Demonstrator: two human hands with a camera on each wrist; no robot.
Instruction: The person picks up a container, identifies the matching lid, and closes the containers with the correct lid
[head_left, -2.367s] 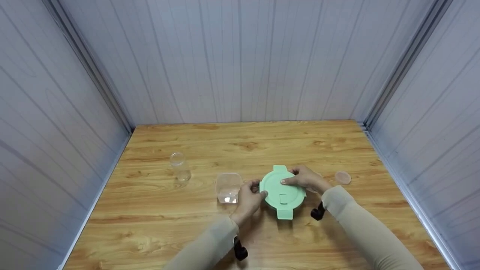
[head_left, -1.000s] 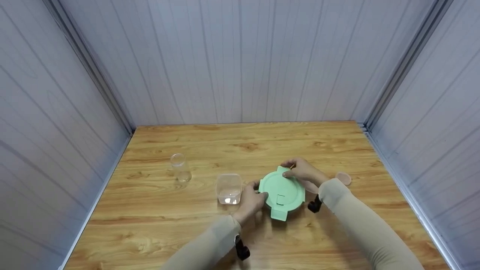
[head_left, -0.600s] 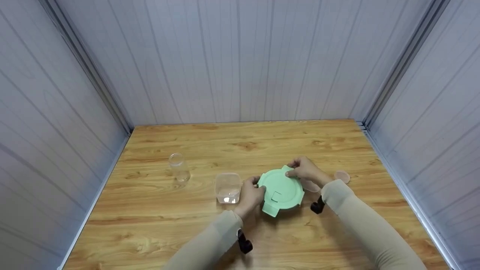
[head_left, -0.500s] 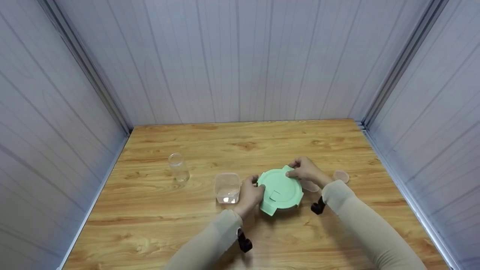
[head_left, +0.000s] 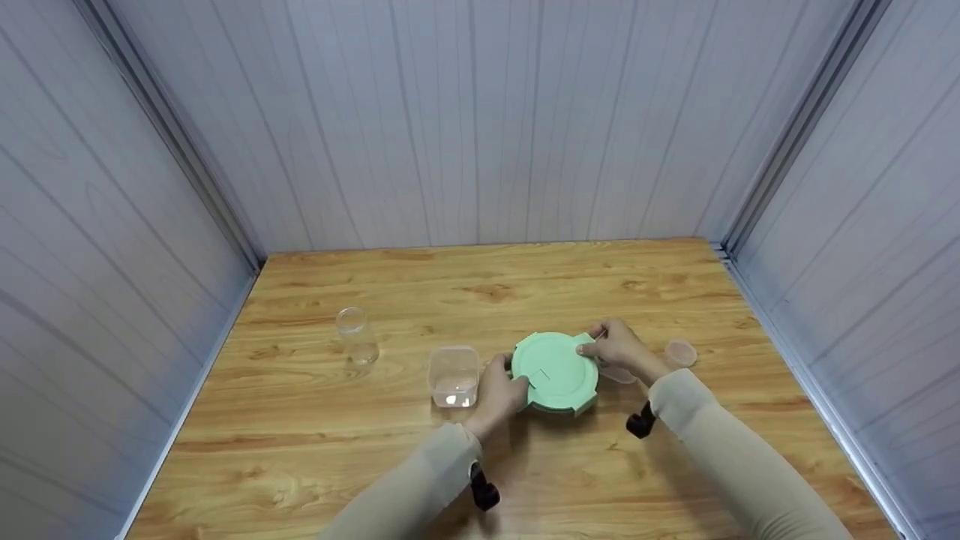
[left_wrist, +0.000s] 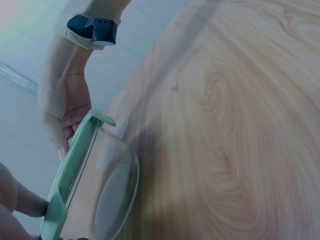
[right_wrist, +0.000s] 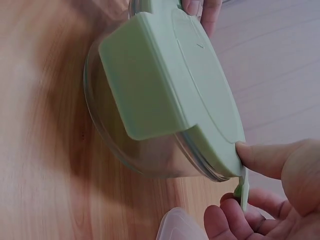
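Between both hands is a round glass food container [right_wrist: 155, 160] with a pale green clip lid [head_left: 559, 367]. Its glass bowl [left_wrist: 117, 200] shows beneath the lid in the left wrist view, close over the table. My left hand [head_left: 499, 394] grips the lid's left side, thumb on top. At the far right edge, my right hand [head_left: 621, 351] pinches a clip flap, with the thumb on the lid's rim and fingers curled below, as the right wrist view shows. Another clip flap [right_wrist: 142, 77] angles down along the side of the bowl.
Left of the container stands a clear square plastic box [head_left: 454, 375], and farther left a clear drinking glass [head_left: 358, 337]. A small round translucent disc [head_left: 681, 352] lies at right. A clear lid-like piece [right_wrist: 180, 227] lies by the right hand. Panel walls surround the wooden table [head_left: 300, 465].
The container has turned clockwise as seen from above; its front flap has swung left to my left thumb. My right hand has moved from the lid's top to the flap at the far edge.
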